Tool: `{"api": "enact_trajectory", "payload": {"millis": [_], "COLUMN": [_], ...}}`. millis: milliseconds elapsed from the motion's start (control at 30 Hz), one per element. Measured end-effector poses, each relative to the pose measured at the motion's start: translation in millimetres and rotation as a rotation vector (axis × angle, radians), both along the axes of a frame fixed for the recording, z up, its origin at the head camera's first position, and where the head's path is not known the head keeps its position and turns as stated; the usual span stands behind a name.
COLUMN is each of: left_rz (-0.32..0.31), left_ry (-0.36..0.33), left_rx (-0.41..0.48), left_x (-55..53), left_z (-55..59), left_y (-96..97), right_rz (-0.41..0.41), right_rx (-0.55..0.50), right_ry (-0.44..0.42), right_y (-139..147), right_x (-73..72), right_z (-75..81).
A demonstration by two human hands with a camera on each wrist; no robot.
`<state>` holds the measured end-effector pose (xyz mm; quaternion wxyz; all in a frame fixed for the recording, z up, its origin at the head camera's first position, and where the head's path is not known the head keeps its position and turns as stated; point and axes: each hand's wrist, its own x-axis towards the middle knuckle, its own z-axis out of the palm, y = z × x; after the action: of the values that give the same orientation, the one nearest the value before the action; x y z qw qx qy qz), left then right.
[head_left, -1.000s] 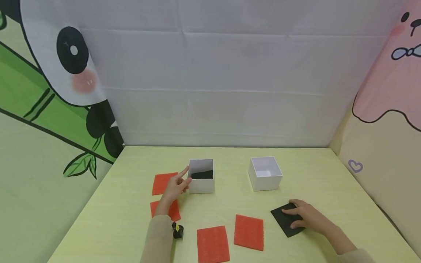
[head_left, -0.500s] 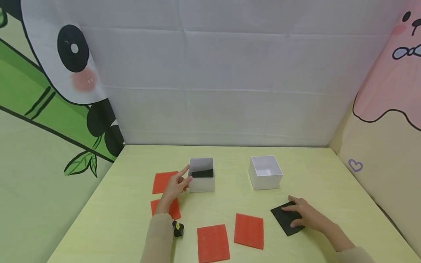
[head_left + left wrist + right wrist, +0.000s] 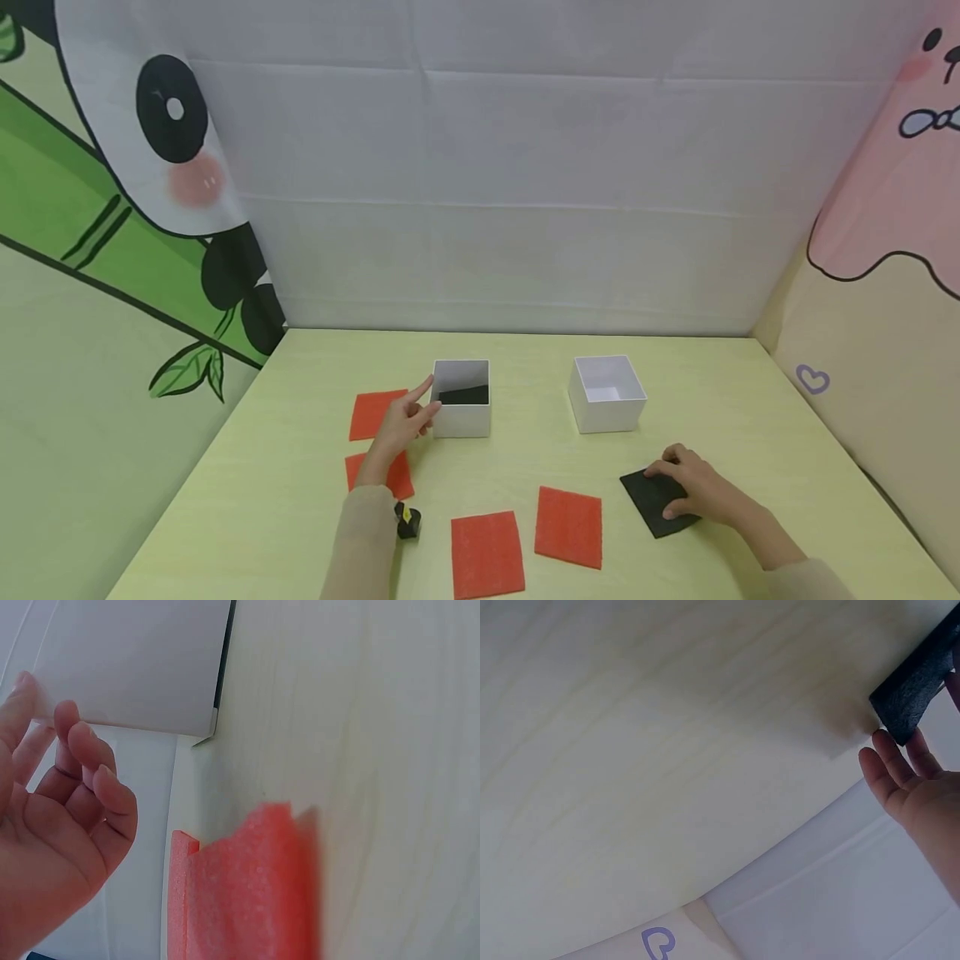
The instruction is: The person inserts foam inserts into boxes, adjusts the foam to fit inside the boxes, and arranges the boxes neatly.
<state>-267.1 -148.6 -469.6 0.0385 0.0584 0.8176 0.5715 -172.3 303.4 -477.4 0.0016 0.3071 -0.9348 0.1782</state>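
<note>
In the head view my left hand [image 3: 402, 423] touches the left side of a white open-topped box [image 3: 462, 421], index finger stretched along its rim and thumb near the front corner. The other fingers are loosely bent in the left wrist view. A black sheet [image 3: 463, 395] shows inside this box. At the right, my right hand [image 3: 701, 487] grips a flat black square [image 3: 651, 504] between thumb and curled fingers, over the table. From the right wrist, fingertips show at a corner of that black square [image 3: 919, 690].
Another white box [image 3: 609, 415] stands at the back right with a bare floor. Two red squares lie in front, a larger one [image 3: 487, 554] and another [image 3: 568, 527]. More red pieces [image 3: 367, 417] lie under the left forearm. A small black object [image 3: 408, 521] sits beside the left wrist.
The right hand's fingers have curled in from a spread pose over the black square, which has barely shifted. The left hand keeps its place at the box.
</note>
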Motion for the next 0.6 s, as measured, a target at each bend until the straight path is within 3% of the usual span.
{"api": "enact_trajectory", "payload": {"millis": [367, 600], "left_rz": [0.001, -0.008], "left_ry": [-0.024, -0.028], "left_rx": [0.013, 0.021], "left_x": [-0.6, 1.6], "left_z": [2.1, 3.6], "left_y": [0.2, 0.2], "right_rz": [-0.096, -0.163], "right_rx": [-0.043, -0.052], "right_ry": [-0.106, -0.080], "right_y": [-4.3, -5.0], "right_x": [-1.3, 0.7], "right_z": [3.0, 2.5]}}
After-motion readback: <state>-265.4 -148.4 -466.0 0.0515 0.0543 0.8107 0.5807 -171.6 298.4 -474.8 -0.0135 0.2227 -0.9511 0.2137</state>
